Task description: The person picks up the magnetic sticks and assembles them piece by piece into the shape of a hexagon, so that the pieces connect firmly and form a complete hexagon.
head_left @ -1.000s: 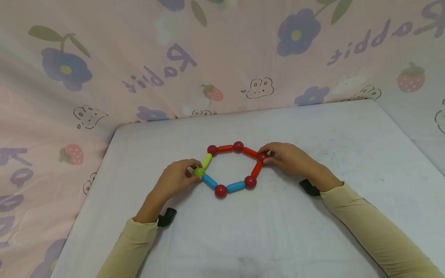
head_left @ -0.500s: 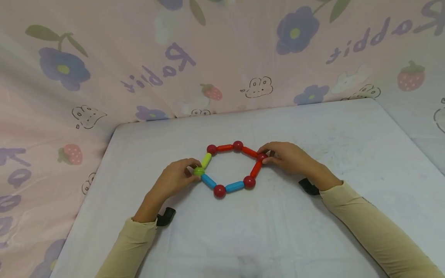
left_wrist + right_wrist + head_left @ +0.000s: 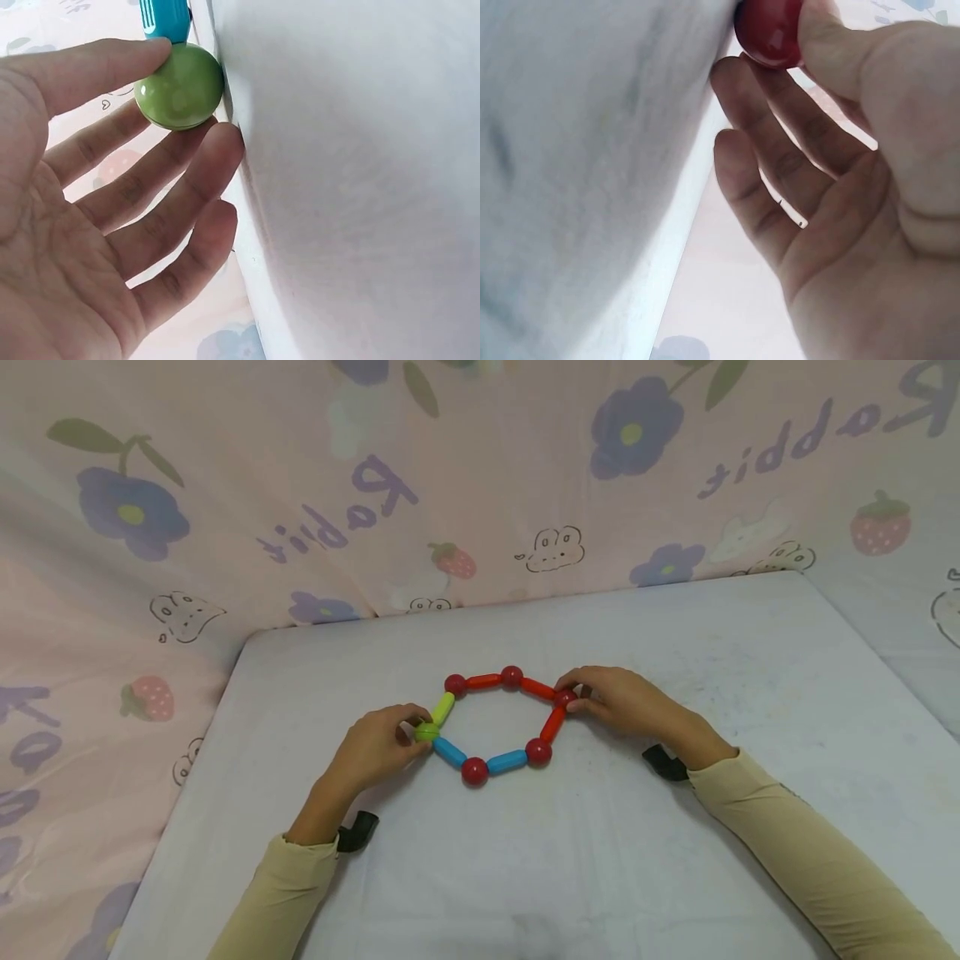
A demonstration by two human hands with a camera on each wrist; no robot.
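A closed ring of balls and short rods lies flat on the white table. My left hand (image 3: pixel 378 743) pinches the green ball (image 3: pixel 180 86) at the ring's left corner between thumb and fingers. From that ball a yellow-green rod (image 3: pixel 443 707) runs back and a blue rod (image 3: pixel 449 752) runs forward. At the right corner my right hand (image 3: pixel 626 700) pinches a dark red ball (image 3: pixel 771 31), which its fingertips partly cover. Two red rods (image 3: pixel 484 681) form the far side, joined by a red ball (image 3: pixel 512 677). A second blue rod (image 3: pixel 507 762) lies between two red balls at the front.
The white-covered table (image 3: pixel 525 868) spreads around the ring on all sides. A pink curtain (image 3: pixel 480 468) printed with flowers and rabbits hangs behind and to the left. Black wrist straps (image 3: pixel 358 832) stick out at both cuffs.
Both hands keep their hold on the same balls. The ring stays in the same shape; the whole view shifts only slightly.
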